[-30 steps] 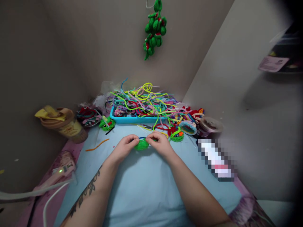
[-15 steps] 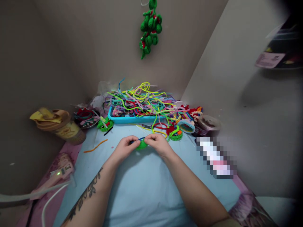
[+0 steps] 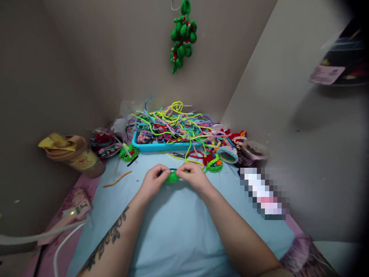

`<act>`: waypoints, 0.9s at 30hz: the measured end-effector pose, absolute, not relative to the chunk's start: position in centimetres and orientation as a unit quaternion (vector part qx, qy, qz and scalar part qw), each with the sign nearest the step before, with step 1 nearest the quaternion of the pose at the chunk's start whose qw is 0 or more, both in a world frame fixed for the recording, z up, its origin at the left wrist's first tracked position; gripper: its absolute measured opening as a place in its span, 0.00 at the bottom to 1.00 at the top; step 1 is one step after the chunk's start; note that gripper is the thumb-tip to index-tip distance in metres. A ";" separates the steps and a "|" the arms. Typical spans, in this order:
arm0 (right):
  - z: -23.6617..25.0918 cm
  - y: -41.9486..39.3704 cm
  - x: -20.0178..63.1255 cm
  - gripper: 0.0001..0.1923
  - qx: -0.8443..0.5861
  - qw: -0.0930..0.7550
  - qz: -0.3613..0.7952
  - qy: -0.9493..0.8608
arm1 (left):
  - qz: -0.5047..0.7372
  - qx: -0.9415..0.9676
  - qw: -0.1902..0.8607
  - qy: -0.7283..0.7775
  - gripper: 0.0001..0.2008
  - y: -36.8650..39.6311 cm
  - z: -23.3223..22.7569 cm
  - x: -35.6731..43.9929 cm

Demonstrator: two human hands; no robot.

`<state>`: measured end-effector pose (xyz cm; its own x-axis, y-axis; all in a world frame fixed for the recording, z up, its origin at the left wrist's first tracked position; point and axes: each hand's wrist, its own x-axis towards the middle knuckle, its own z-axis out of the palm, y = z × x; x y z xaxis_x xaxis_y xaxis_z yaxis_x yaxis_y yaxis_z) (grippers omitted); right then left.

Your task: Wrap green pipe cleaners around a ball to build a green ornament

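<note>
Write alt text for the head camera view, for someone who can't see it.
Two bare hands, left hand and right hand, pinch a small green fuzzy piece between them over a light blue table. Behind them sits a blue tray heaped with colourful pipe cleaners.

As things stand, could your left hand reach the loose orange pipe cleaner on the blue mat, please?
Probably yes: the orange pipe cleaner lies on bare mat beside the left hand, nothing between, though that hand is pinching the green piece.
</note>
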<state>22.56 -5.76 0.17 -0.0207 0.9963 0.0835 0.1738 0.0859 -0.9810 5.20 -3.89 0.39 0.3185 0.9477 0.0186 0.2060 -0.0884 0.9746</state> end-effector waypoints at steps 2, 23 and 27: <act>0.1 -5.7 22.5 0.05 -0.525 0.471 0.435 -0.560 | 0.359 0.653 0.498 0.445 0.12 -3.8 0.6 5.1; -0.7 -5.8 21.6 0.03 -0.504 0.454 0.425 -0.599 | 0.316 0.715 0.433 0.448 0.11 -3.8 0.4 5.0; -0.6 -5.5 22.7 0.05 -0.484 0.441 0.419 -0.629 | 0.331 0.689 0.438 0.472 0.10 -3.6 0.6 4.7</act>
<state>22.72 -5.46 -0.56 -0.1430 0.9784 0.1496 0.2394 0.1808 -0.9539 4.73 -3.59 0.56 0.3343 0.9415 0.0426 0.3611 -0.1697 0.9170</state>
